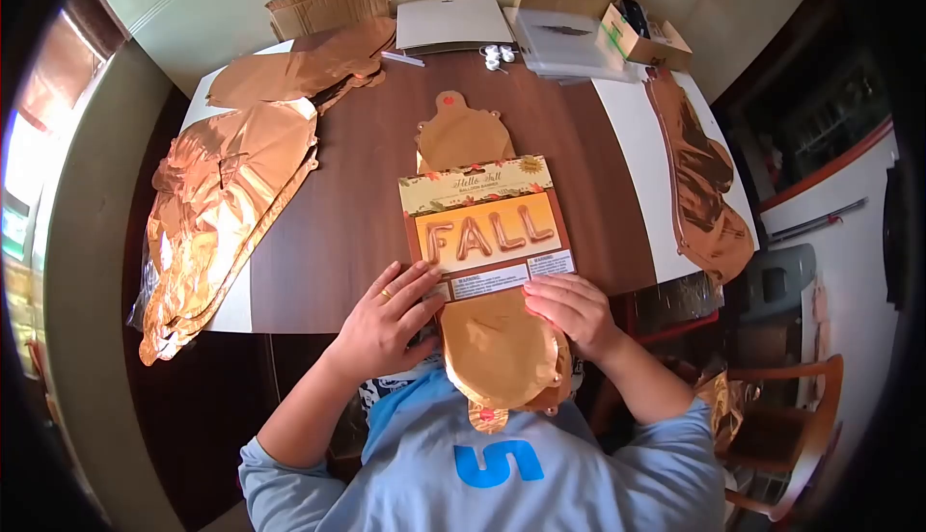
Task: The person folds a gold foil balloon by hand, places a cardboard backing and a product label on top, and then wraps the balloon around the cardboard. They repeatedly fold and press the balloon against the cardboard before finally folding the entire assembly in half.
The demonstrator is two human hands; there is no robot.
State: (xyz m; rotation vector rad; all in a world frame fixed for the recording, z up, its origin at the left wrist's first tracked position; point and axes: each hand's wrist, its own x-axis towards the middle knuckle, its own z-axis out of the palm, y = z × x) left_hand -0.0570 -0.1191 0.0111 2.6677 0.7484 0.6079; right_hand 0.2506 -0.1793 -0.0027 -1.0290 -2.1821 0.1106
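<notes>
A printed balloon-banner card (487, 233) reading "FALL" lies at the table's front edge, on a flat copper-coloured foil balloon. The balloon's far end (465, 138) shows beyond the card. Its near end (502, 349) hangs over the edge towards my shirt, with a red mark on the tab. My left hand (391, 315), with a ring, is open, its fingers stretched onto the card's lower left corner and the thumb apart. At the lower right corner, my right hand (571, 315) rests with fingers laid along the card's bottom edge; its thumb is mostly hidden.
Foil balloons lie in a stack at left (227, 214), with another foil piece (699, 185) at right. At the back are small white spools (497, 56), a white board (453, 26), a clear plastic case (569, 45) and an open carton (648, 45). A wooden chair (796, 426) stands at right.
</notes>
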